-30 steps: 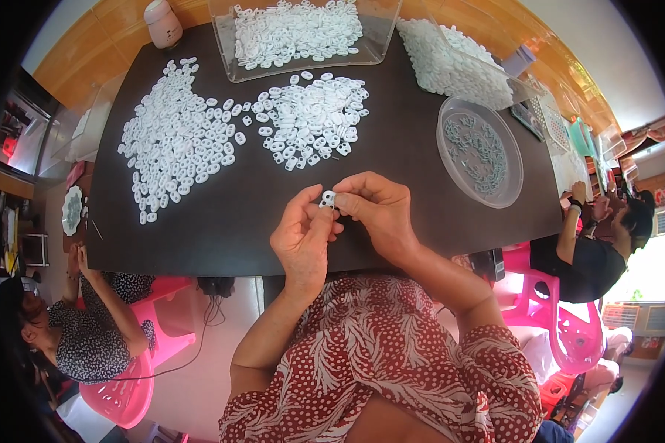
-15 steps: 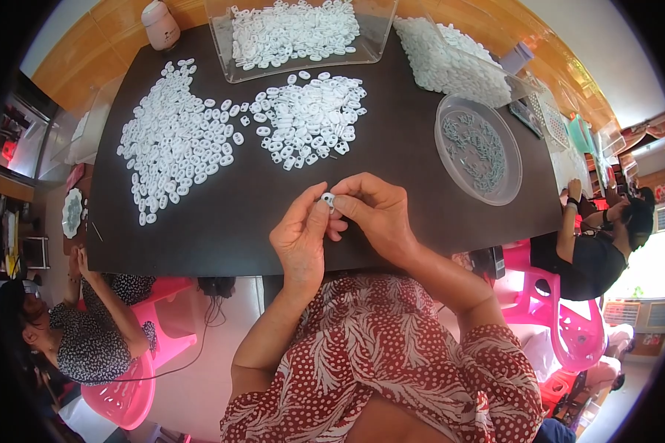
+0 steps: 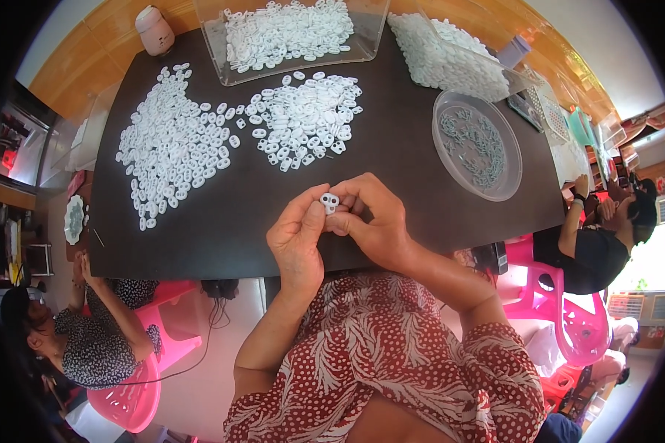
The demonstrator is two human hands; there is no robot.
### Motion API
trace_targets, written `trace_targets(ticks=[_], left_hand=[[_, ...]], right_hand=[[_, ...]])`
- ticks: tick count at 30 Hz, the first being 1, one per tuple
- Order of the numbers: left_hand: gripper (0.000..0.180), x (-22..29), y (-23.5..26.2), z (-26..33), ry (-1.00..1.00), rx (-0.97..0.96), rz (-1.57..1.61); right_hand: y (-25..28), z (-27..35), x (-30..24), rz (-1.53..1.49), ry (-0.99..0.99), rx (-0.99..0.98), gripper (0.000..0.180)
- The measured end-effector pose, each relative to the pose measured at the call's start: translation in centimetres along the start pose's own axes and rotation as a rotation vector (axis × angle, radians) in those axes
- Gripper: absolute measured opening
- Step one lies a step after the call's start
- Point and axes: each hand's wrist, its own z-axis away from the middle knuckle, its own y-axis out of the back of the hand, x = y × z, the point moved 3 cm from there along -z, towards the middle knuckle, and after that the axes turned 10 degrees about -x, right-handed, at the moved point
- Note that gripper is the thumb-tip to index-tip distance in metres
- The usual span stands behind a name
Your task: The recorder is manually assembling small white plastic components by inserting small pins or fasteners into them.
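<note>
A small white plastic piece with two dark round holes (image 3: pixel 330 199) is pinched between my hands over the front part of the dark table. My left hand (image 3: pixel 297 240) grips its left side with thumb and forefinger. From the other side, my right hand (image 3: pixel 380 221) has its curled fingers and thumb at the piece's right and lower edge. A second white part seems to show just below the holes, though fingers partly cover it. Beyond my hands lies a heap of white two-hole pieces (image 3: pixel 303 122), with a larger heap of white oval pieces (image 3: pixel 174 140) to its left.
A round clear dish (image 3: pixel 442 151) of small grey-green metal parts sits at right. Behind are a clear bin (image 3: pixel 273 74) and a clear container (image 3: pixel 517 85) of white pieces. A pink bottle (image 3: pixel 155 33) stands far left. Seated people (image 3: pixel 100 340) work on both sides.
The white piece has turned so both holes face up in plain view. My right thumb has shifted lower, off the top of it. The heaps look the same.
</note>
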Motion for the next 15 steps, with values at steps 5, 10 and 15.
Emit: trace_targets(ticks=[5,10,15], left_hand=[[0.023,-0.6,0.2,0.1,-0.019,-0.033,0.009],[0.022,-0.8,0.1,0.2,-0.108,-0.006,-0.036],[0.021,-0.9,0.1,0.4,-0.169,0.009,-0.075]], right_hand=[[0.0,0.2,-0.1,-0.043,0.008,0.039,0.026],[0.0,0.3,-0.6,-0.033,0.027,0.06,0.024],[-0.2,0.2,-1.0,-0.007,0.095,0.084,0.024]])
